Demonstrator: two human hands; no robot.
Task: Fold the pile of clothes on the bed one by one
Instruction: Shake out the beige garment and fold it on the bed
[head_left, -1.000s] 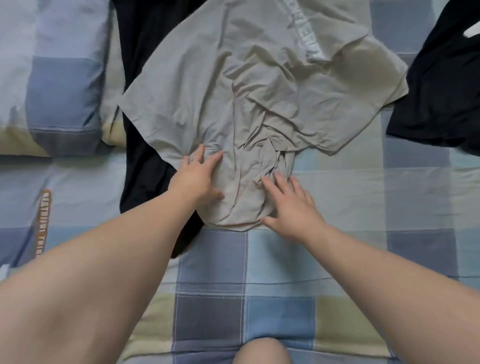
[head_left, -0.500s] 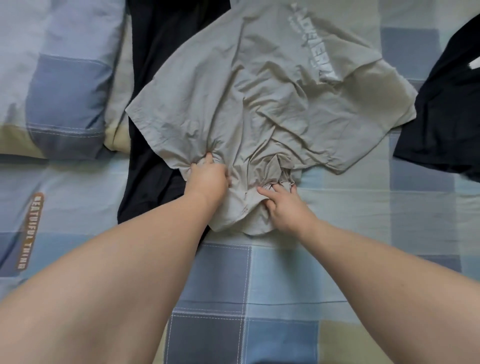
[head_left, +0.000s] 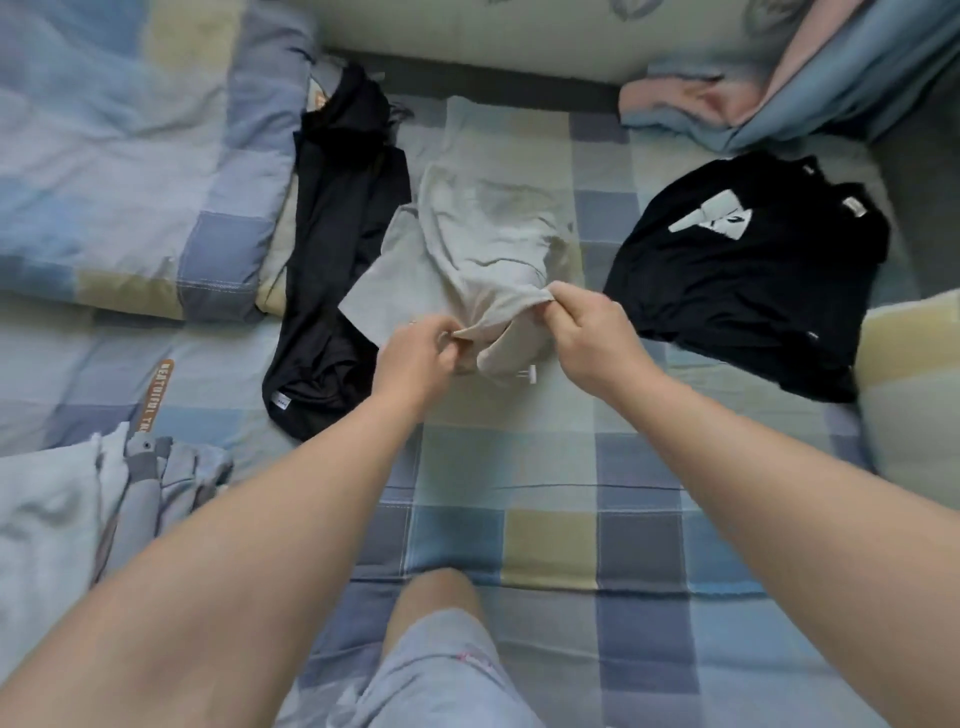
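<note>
**Grey shirt held by its near edge, ready to be spread**

The grey T-shirt (head_left: 483, 244) is held at its near edge by both hands, in the middle of the bed (head_left: 519, 493). The left hand (head_left: 421, 358) and the right hand (head_left: 587, 332) are set a short way apart. A strip of hem is thus drawn taut between them while the rest of the shirt trails away over the checked sheet. The fingers (head_left: 558, 299) of the right hand are curled and pinched on a fold of the cloth. Those of the left hand are likewise closed on the hem, though how many layers are caught cannot be told.

This two-point hold is judged to serve for shaking or drawing the crumpled body flat, since the cloth beyond the hands is bunched and creased. The step in hand is judged to be the spreading of this one shirt; no fold has yet been made in it.

A black garment (head_left: 337, 260) is left loose just beside the shirt on the left, and a black T-shirt (head_left: 748, 280) with a white print lies well apart on the right, so the middle is kept for working. A quilt (head_left: 130, 156) is heaped at the far left.
</note>
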